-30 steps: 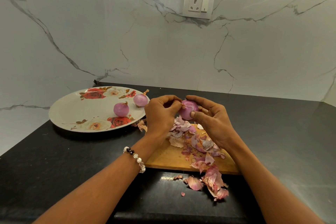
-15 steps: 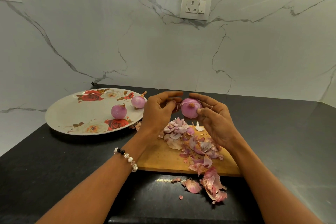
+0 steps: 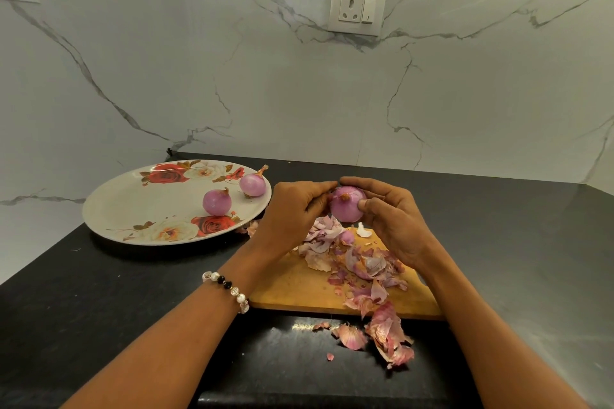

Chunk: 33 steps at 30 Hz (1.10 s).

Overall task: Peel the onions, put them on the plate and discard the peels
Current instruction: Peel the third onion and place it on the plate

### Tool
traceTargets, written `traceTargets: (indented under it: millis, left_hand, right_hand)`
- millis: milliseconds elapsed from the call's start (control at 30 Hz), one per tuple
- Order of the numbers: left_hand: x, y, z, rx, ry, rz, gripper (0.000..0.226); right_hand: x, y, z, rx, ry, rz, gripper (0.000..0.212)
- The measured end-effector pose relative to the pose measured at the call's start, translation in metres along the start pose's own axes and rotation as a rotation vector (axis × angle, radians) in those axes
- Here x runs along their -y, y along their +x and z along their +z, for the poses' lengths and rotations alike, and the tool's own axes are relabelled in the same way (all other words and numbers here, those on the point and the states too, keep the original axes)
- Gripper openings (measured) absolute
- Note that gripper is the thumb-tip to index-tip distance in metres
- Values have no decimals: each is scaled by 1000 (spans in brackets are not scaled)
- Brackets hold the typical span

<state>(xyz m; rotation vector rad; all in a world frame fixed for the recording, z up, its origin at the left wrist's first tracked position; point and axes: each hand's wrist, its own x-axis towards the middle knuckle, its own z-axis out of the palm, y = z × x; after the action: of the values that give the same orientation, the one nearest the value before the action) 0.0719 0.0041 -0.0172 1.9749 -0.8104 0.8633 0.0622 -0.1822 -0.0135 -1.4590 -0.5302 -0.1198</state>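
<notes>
I hold a pink peeled onion [image 3: 345, 207] in the air above the wooden cutting board [image 3: 299, 285]. My right hand [image 3: 395, 222] grips it from the right, thumb on its front. My left hand [image 3: 292, 209] pinches at its left side near the stem end. Two peeled onions [image 3: 216, 202] [image 3: 252, 184] lie on the flowered plate [image 3: 133, 209] at the left. A heap of onion peels [image 3: 352, 259] covers the board, and more peels [image 3: 385, 335] lie on the counter in front of it.
The black counter [image 3: 99, 309] runs to a marble wall with a socket [image 3: 357, 8]. The plate sits close to the board's left corner. A small white scrap [image 3: 363, 231] lies on the board under my right hand.
Both hands have turned the onion so its stem end faces me, and they have drawn closer together around it. The view has shifted slightly.
</notes>
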Motion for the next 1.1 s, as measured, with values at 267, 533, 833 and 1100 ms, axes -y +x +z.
traceTargets:
  millis: [267, 533, 833, 1100]
  left_hand:
    - [-5, 0, 2, 40, 170, 62, 27]
    - [-11, 0, 5, -84, 83, -65, 20]
    - [-17, 1, 1, -130, -440, -603, 14]
    - [-6, 3, 2, -117, -410, -689, 17]
  right_hand:
    - [-1, -1, 0, 5, -35, 5, 34]
    - [-2, -1, 0, -9, -28, -22, 33]
    - [-1, 1, 1, 0, 127, -15, 34]
    - [5, 3, 0, -98, 252, 16, 43]
